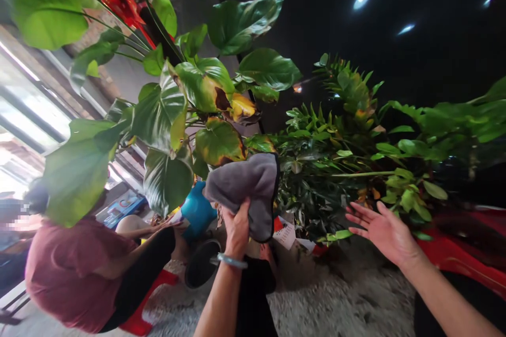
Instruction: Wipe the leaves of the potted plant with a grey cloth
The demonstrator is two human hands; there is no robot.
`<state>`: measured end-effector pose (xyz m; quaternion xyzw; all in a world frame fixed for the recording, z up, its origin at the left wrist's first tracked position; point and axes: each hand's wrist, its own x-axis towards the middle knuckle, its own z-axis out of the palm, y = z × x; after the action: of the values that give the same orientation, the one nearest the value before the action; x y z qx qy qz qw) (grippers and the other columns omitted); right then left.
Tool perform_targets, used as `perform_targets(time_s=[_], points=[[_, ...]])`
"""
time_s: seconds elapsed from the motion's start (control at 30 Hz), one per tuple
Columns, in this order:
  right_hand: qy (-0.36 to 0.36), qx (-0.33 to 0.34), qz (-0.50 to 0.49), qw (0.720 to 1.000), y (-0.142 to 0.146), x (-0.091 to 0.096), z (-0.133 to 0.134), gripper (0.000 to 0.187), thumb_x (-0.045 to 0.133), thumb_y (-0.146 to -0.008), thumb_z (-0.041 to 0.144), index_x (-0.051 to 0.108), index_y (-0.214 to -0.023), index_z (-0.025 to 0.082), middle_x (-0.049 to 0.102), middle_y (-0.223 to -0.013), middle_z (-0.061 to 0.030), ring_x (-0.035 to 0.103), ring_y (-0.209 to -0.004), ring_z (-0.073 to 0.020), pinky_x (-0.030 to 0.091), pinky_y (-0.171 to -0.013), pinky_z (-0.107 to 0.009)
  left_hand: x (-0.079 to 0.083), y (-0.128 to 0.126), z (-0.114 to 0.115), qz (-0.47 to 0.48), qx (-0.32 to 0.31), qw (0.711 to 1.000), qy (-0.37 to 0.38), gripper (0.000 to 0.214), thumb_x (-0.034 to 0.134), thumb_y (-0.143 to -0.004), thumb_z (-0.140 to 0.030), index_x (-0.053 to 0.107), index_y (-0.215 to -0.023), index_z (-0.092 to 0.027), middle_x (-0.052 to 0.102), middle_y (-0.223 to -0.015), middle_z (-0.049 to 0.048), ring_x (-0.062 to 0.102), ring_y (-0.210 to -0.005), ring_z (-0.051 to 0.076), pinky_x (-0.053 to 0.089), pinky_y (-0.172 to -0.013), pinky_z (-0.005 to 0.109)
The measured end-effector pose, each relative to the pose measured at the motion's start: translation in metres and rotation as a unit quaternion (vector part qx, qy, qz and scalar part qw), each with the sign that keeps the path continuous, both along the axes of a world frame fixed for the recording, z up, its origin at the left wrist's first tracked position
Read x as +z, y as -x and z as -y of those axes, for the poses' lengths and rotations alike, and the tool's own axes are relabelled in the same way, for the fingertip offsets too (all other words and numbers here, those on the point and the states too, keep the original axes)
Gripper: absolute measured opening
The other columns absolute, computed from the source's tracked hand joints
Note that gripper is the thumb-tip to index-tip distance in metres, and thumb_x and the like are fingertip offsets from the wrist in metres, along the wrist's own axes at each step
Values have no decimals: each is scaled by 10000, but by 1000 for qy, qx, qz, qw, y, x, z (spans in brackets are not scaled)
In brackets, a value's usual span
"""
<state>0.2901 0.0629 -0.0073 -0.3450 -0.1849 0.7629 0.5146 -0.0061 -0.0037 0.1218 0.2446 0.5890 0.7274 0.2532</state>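
My left hand [237, 226], with a bangle at the wrist, grips a grey cloth [245, 184] edged in black. The cloth is held up just below a large-leaved plant [162, 110], close to a leaf with yellow and brown edges [220, 142]. Whether the cloth touches that leaf I cannot tell. Off to the right, my right hand [381, 231] is open and holds nothing, palm up with the fingers spread. It is nearest to the lower leaves of a bushy green plant [411, 189].
At the left a person in a pink shirt [75, 268] sits on a red stool [144, 305]. A dark bucket [202, 263] stands on the rough floor beside a blue object [200, 208]. A red surface [454, 258] lies at the right, and a dark glossy wall [395, 63] rises behind the plants.
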Motion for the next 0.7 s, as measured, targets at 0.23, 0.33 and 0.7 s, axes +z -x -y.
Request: perform_targets(time_s=[0.23,0.33,0.7], points=[[1,-4,7,1000,-2,6,4,507,393,-933,541,773,-935,206,784,-1022,-122,709,-912,-260,597,-685,-365,-80,-15,26,24,-151,966,210,298,879,-504,-225,692,-711,-119,728,-666,96,700,-671,264,549,-666,359],[0,-16,5,1000,-6,6,4,523,390,-935,554,776,-932,200,785,-1017,-127,710,-913,-261,596,-679,-357,-81,-18,55,62,-169,957,228,368,909,-450,-241,682,-722,-142,748,-684,93,706,-664,263,565,-653,358],[-6,-15,-9,1000,2,5,2,451,434,-919,513,781,-902,225,794,-979,-113,718,-888,-269,592,-659,-372,-28,-30,12,84,-45,991,91,201,797,-557,-152,681,-720,-159,729,-652,21,686,-615,186,556,-652,292]])
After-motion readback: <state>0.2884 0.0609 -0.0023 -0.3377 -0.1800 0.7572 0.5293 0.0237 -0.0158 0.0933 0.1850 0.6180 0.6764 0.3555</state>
